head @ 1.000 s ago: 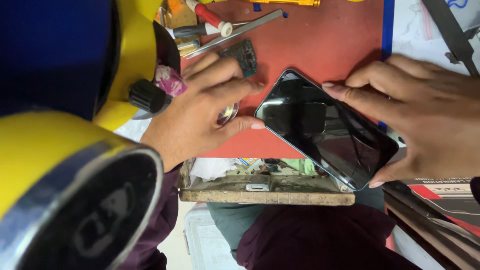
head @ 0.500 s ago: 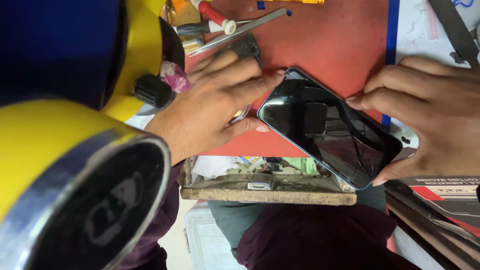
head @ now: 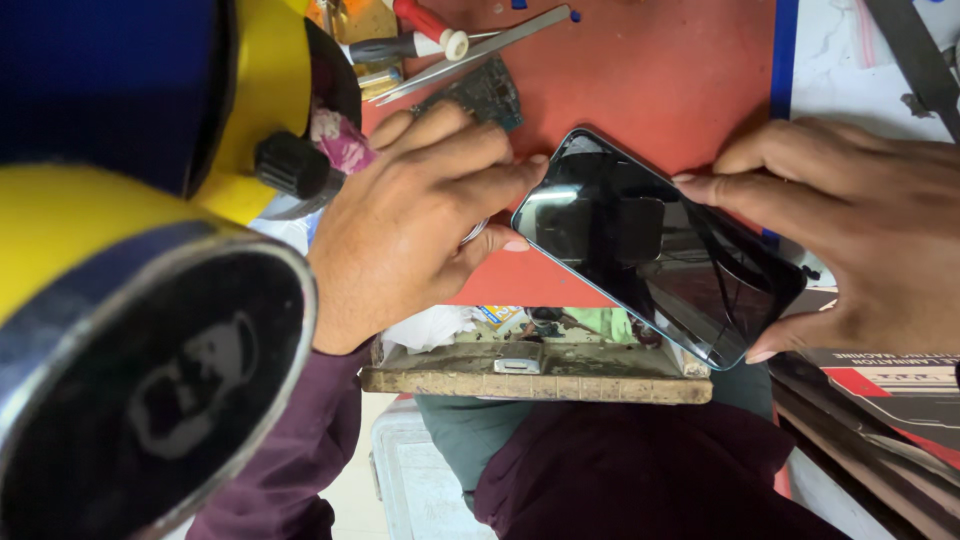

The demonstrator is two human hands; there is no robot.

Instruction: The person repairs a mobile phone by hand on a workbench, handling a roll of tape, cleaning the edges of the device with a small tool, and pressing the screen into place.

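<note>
Both hands stay put: left hand (head: 420, 215) and right hand (head: 850, 235) pinch the shiny black phone (head: 655, 245) between them, mid-frame.

Black-screened smartphone (head: 655, 245) lying tilted on red work mat (head: 650, 80), gripped at its 9 o'clock end by left hand (head: 420, 225) and at its 3 o'clock end by right hand (head: 850, 240), fingertips on the glass edges. At 11 o'clock of the phone: green circuit board (head: 480, 95), metal tweezers (head: 480, 50) and red-handled screwdriver (head: 420, 35). Large yellow and blue lamp housing (head: 130, 300) filling the 9 o'clock side; worn wooden bench edge (head: 540, 372) at 6 o'clock.
</note>
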